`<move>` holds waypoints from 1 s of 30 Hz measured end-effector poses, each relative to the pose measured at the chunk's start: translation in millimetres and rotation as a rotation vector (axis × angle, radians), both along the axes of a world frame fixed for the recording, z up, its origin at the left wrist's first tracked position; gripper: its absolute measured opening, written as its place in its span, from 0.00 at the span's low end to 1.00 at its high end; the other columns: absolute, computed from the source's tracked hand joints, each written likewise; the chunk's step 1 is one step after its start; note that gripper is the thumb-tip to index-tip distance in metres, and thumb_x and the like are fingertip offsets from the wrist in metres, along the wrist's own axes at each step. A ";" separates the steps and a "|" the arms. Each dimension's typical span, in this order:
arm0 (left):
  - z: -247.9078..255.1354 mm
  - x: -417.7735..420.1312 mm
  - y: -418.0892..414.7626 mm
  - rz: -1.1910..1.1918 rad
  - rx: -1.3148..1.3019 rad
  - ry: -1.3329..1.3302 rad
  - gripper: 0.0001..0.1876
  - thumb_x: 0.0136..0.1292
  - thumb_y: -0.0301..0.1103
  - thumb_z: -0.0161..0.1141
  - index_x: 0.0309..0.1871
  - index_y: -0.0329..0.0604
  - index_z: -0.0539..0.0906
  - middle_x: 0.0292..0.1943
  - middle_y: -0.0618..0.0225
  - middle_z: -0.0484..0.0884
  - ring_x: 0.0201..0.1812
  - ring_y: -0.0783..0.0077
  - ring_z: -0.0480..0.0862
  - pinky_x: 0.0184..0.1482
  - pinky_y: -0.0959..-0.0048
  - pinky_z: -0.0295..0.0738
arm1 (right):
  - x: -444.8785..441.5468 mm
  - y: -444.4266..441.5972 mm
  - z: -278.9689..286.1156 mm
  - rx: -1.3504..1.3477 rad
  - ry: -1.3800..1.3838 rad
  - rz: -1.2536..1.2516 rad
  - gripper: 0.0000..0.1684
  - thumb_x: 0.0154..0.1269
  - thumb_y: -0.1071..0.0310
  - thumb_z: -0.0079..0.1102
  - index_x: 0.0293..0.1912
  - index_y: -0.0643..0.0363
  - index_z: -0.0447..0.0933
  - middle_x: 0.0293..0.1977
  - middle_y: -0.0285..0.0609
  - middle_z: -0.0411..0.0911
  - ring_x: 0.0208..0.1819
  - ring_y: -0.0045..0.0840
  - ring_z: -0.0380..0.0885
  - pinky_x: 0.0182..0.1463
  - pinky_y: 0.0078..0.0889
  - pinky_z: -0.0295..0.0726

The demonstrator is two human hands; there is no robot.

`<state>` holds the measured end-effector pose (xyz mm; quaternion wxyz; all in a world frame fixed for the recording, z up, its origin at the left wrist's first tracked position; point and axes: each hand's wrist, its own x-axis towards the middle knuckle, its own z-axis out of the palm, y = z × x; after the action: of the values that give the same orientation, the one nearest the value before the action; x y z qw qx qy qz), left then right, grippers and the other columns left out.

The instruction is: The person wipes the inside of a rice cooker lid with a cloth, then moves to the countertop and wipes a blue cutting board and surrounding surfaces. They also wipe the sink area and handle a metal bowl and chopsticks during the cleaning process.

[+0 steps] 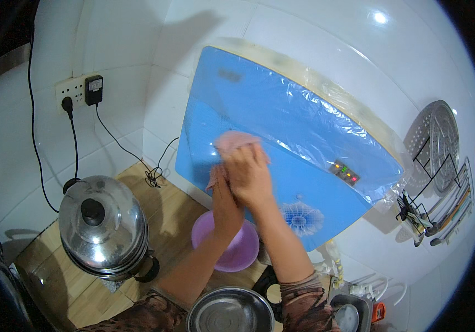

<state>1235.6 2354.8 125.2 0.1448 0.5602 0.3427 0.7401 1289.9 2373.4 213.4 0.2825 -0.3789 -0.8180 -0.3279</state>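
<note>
A pink cloth point(237, 140) is bunched in front of the lower left part of a blue wall-mounted panel point(237, 99), which is partly covered by clear plastic film and bears a small lit display. My right hand point(249, 174) grips the cloth, its fingers pressed over it. My left hand point(223, 195) is close against the right one, with a fold of the same pink cloth at its fingers; its grip is mostly hidden and blurred. Both hands are above a purple plastic basin point(243, 249) on the wood-patterned countertop point(167, 211).
A lidded steel steamer pot point(100, 232) stands at left, below a wall socket point(69, 91) with plugged cables. A steel bowl point(231, 313) sits nearest me. At right are a wire utensil rack point(432, 195), a perforated steel tray point(445, 147) and a sink point(364, 301).
</note>
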 end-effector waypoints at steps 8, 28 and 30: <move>-38.0 -0.3 -40.4 -0.031 -0.184 0.216 0.35 0.56 0.21 0.51 0.67 0.27 0.50 0.61 0.40 0.61 0.61 0.41 0.62 0.62 0.55 0.55 | 29.1 -33.9 -45.0 -0.144 -0.284 -0.037 0.26 0.54 0.64 0.50 0.55 0.55 0.69 0.51 0.37 0.70 0.58 0.32 0.64 0.66 0.39 0.56; -38.9 -18.8 -25.2 -0.002 -0.288 -0.151 0.27 0.56 0.21 0.54 0.60 0.32 0.62 0.54 0.49 0.69 0.54 0.50 0.71 0.52 0.62 0.68 | -36.1 26.1 -50.4 -0.024 -0.482 0.108 0.26 0.50 0.64 0.51 0.50 0.61 0.73 0.47 0.40 0.73 0.57 0.30 0.65 0.69 0.37 0.52; -30.2 -24.3 -18.1 0.070 -0.228 -0.142 0.29 0.55 0.19 0.54 0.61 0.32 0.60 0.55 0.47 0.68 0.55 0.53 0.71 0.54 0.62 0.66 | -42.5 34.5 -36.9 -0.023 -0.361 0.154 0.26 0.50 0.64 0.51 0.51 0.60 0.73 0.48 0.40 0.72 0.57 0.30 0.65 0.69 0.37 0.52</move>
<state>1211.4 2336.7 95.0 0.2055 0.4743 0.4326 0.7387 1247.4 2407.9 176.6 0.1512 -0.2536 -0.8857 -0.3583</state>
